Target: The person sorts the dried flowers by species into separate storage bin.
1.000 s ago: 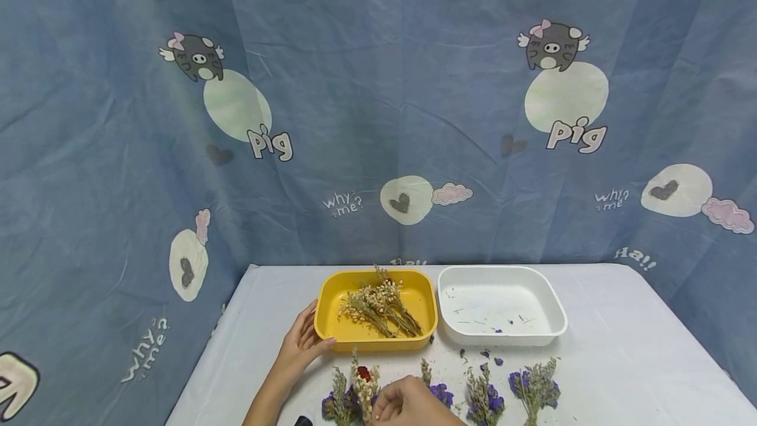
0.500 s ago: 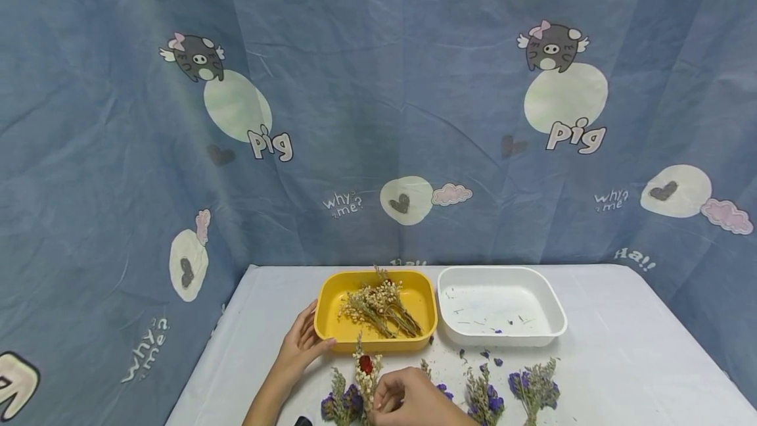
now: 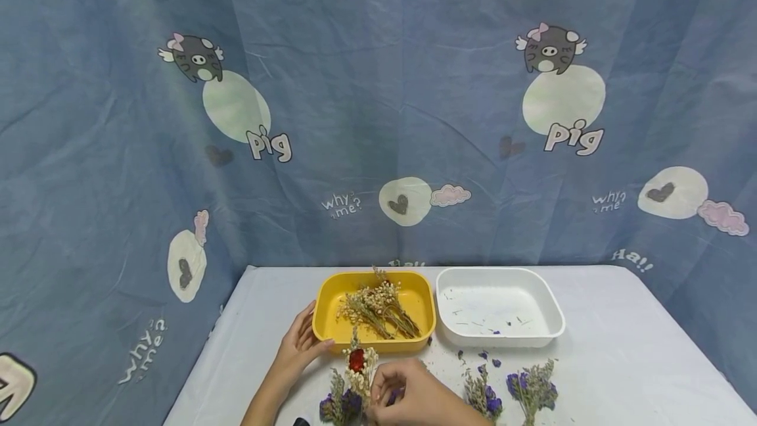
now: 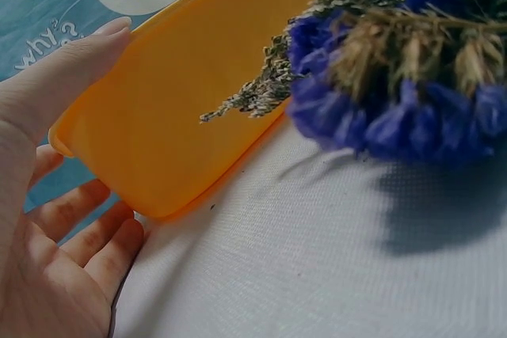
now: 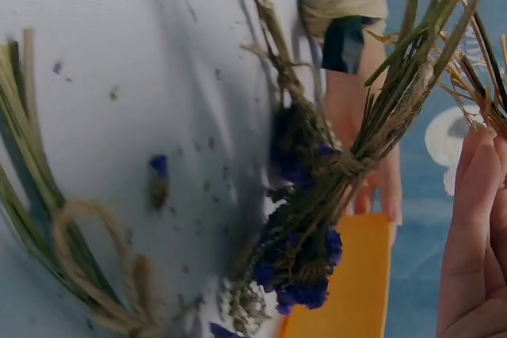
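Note:
My left hand (image 3: pixel 298 349) rests at the left corner of a yellow tray (image 3: pixel 390 347), thumb along the rim and relaxed fingers against its end. In the left wrist view, those fingers (image 4: pixel 83 235) touch the outer wall. My right hand (image 3: pixel 408 393) pinches a bunch of dried flowers (image 3: pixel 357 361) with a red bloom and small cream ones, in front of the tray. Its stems (image 5: pixel 493 89) show at the fingertips in the right wrist view. A purple-flowered bunch (image 3: pixel 340 406) lies beside it, partly overlapped. Several tied dried bunches (image 3: pixel 378 311) lie inside the tray.
A white tray (image 3: pixel 499 342) holding only small scraps stands right of the yellow one. Two more purple-flowered bunches (image 3: pixel 483 394) (image 3: pixel 532 390) lie on the white-covered table (image 3: pixel 621 354). Fallen petals (image 3: pixel 483 354) lie between. A black object (image 3: pixel 301 421) sits at the bottom edge.
The red-and-cream bunch in my right hand has risen from among the purple bunches and shifted left, nearer the yellow tray's front. My left hand has stayed on the tray.

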A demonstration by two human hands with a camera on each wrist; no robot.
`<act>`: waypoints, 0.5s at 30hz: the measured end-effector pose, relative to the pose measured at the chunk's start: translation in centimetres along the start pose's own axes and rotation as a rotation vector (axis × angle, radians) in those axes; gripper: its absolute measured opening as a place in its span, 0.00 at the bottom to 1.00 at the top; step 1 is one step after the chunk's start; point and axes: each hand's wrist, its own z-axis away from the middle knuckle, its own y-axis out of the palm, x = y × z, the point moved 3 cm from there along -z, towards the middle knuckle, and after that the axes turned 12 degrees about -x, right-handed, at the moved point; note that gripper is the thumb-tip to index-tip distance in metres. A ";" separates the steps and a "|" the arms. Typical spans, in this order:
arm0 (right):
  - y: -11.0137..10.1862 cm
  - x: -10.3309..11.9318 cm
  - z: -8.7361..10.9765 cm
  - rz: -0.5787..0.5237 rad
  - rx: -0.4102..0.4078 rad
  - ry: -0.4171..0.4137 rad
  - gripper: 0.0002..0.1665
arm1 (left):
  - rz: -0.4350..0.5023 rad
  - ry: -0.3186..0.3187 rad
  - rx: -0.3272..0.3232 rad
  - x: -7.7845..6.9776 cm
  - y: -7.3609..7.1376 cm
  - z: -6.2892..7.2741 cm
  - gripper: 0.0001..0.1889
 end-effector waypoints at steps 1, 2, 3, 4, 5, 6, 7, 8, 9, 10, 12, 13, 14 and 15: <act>-0.1 0.2 0.0 -0.006 -0.003 -0.002 0.09 | -0.001 -0.001 0.000 0.1 0.0 0.0 0.47; -0.2 0.3 0.0 -0.009 -0.006 -0.003 0.10 | -0.003 -0.002 -0.001 0.1 -0.1 0.0 0.47; -0.3 0.5 -0.1 -0.003 -0.012 -0.004 0.11 | -0.006 0.000 -0.004 0.1 -0.1 0.0 0.47; -0.5 0.7 -0.1 0.004 -0.018 0.000 0.11 | -0.008 0.001 -0.005 0.1 -0.1 0.0 0.47; -0.6 0.8 -0.1 0.015 -0.023 0.000 0.12 | -0.009 -0.001 -0.007 0.2 -0.1 0.0 0.47; -0.8 1.0 -0.1 0.031 -0.029 -0.001 0.12 | -0.011 0.000 -0.008 0.2 -0.1 0.0 0.47; -1.0 1.1 -0.2 0.043 -0.035 0.000 0.12 | -0.012 0.005 -0.010 0.2 -0.1 0.0 0.47; -1.1 1.2 -0.2 0.059 -0.040 0.000 0.12 | -0.013 0.005 -0.010 0.2 -0.1 0.0 0.47; -1.2 1.3 -0.3 0.076 -0.047 -0.001 0.12 | -0.014 0.005 -0.011 0.2 -0.1 0.0 0.47; -1.3 1.4 -0.3 0.089 -0.053 -0.002 0.12 | -0.015 0.006 -0.009 0.1 -0.1 0.1 0.47; -1.5 1.5 -0.5 0.110 -0.066 -0.010 0.11 | -0.014 0.009 -0.008 0.0 -0.1 0.1 0.47; -1.6 1.6 -0.6 0.119 -0.073 -0.014 0.11 | -0.014 0.009 -0.007 0.0 -0.1 0.0 0.47; -1.7 1.7 -0.7 0.128 -0.081 -0.021 0.10 | -0.014 0.006 -0.005 0.0 0.0 0.1 0.47; -1.8 1.7 -0.8 0.135 -0.089 -0.028 0.10 | -0.014 0.009 -0.005 -0.1 0.0 0.1 0.47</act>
